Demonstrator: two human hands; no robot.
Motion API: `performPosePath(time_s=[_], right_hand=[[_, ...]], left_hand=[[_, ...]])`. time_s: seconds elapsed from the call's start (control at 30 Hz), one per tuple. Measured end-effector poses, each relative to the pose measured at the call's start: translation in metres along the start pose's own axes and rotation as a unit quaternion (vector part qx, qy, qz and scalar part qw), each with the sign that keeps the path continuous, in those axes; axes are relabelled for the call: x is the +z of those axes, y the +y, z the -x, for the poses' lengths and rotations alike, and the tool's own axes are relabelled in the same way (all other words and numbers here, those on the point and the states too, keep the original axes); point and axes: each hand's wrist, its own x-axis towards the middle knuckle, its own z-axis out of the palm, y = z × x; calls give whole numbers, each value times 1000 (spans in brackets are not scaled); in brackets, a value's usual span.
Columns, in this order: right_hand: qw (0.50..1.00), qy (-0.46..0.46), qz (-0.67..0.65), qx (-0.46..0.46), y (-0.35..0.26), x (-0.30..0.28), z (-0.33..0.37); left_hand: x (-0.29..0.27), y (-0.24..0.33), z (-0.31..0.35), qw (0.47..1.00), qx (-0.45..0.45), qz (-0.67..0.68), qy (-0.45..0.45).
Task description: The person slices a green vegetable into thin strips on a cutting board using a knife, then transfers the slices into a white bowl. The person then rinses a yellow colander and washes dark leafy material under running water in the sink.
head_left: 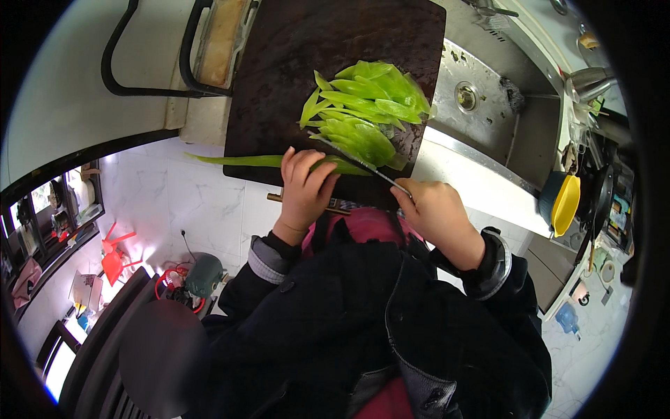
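The stalk (258, 160) is held along the near edge of the board (279, 77) by the left hand (305, 185), its fingers curled over it. The knife (359, 161) is gripped in the right hand (436, 213). Space beyond the blade is taken up by slices (377, 98); the board is flanked by a black rack (115, 59) and the sink (481, 119).

Knife (387, 179) handle hidden by right hand (436, 209), board (279, 91) cropped; grey shape (164, 356) blurred
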Motion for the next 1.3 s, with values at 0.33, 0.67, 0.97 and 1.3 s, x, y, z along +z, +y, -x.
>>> performPosePath(time_s=[0.33, 0.67, 0.97, 1.3], right_hand=[[992, -9, 118, -46, -13, -13, 28], [991, -68, 114, -2, -7, 20, -3], [995, -70, 78, -7, -13, -10, 23], [996, -41, 73, -12, -13, 24, -6]], left_hand=[[10, -1, 12, 996, 56, -43, 45], [9, 2, 8, 997, 51, -32, 43], [10, 0, 10, 997, 49, -29, 45], [7, 2, 8, 998, 45, -25, 32]])
